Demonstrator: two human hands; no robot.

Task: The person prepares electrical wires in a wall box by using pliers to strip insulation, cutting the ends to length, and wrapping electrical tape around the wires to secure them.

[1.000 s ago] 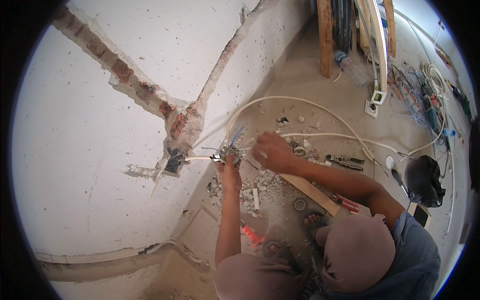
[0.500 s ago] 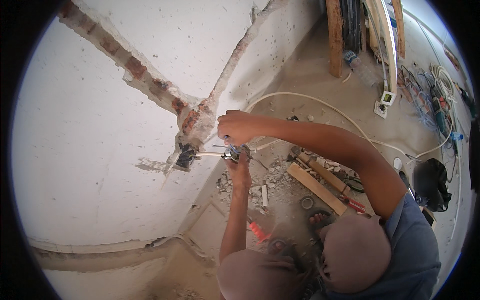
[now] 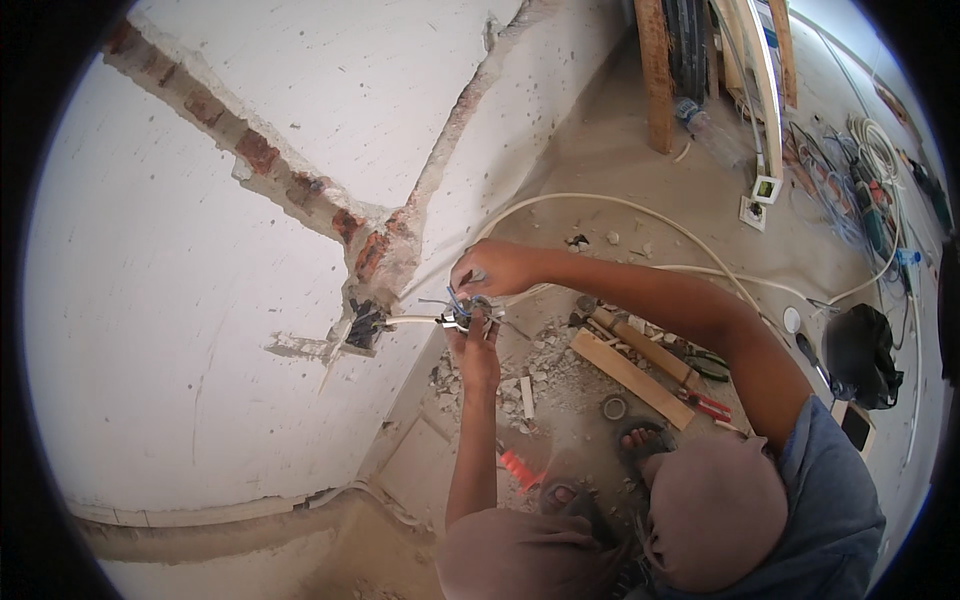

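An electrical socket insert (image 3: 476,316), round with metal parts and loose wires, rests in the fingers of my left hand (image 3: 478,362), which holds it from below. Just above it, my right hand (image 3: 498,267) pinches a blue wire (image 3: 456,298) that rises from the insert. A white cable (image 3: 408,319) runs from the left side of the insert to a hole (image 3: 366,326) broken in the wall, where dark material shows. The exact wire ends are too small to make out.
Chased grooves (image 3: 256,152) cross the white wall. Rubble (image 3: 560,366), a wood plank (image 3: 632,378), red-handled pliers (image 3: 706,404) and a roll of tape (image 3: 614,407) lie on the floor. A long white cable (image 3: 640,207) loops behind my right arm. A black bag (image 3: 862,355) sits at right.
My right hand has dropped slightly and come closer to the insert, its fingers now at the blue wire. My left hand still holds the insert. The whole view has shifted a little.
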